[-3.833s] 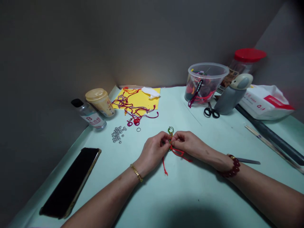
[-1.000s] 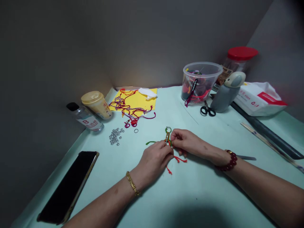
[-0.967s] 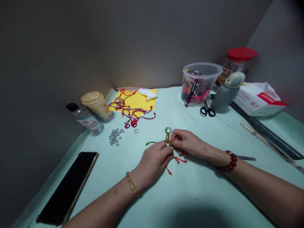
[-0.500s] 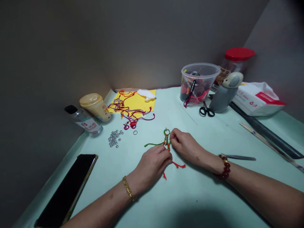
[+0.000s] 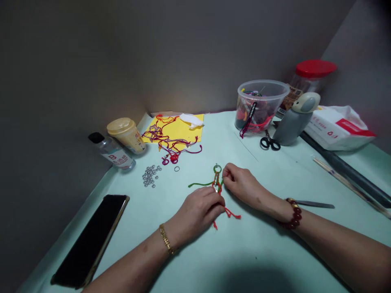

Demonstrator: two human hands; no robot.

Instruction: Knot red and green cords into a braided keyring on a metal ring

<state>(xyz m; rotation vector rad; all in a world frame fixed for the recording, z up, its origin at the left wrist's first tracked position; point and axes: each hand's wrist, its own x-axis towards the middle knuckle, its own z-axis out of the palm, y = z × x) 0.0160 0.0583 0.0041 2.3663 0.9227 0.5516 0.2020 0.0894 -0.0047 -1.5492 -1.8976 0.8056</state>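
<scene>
A small knotted piece of orange and green cord lies in the middle of the table, with a green-wrapped ring (image 5: 217, 169) at its top and small metal beads (image 5: 216, 179) down its centre. My left hand (image 5: 201, 207) is closed on the orange cords (image 5: 233, 214), whose ends stick out below the fingers. My right hand (image 5: 240, 181), fingers pinched together, holds the green cord at the piece's right side. Another green cord end (image 5: 200, 184) stretches out to the left, untouched. My left fingers hide the lower part of the piece.
Loose metal beads (image 5: 149, 176) and a thin ring (image 5: 176, 169) lie left. Behind are tangled cords on yellow paper (image 5: 183, 132). Scissors (image 5: 270, 143), a plastic tub (image 5: 262, 108) and tweezers (image 5: 317, 204) are to the right; a phone (image 5: 91, 240) lies front left.
The whole view has shifted slightly, so everything appears a little further right. A small shiny bit shows more clearly just above my left fingertips. Both hands keep nearly the same grip.
</scene>
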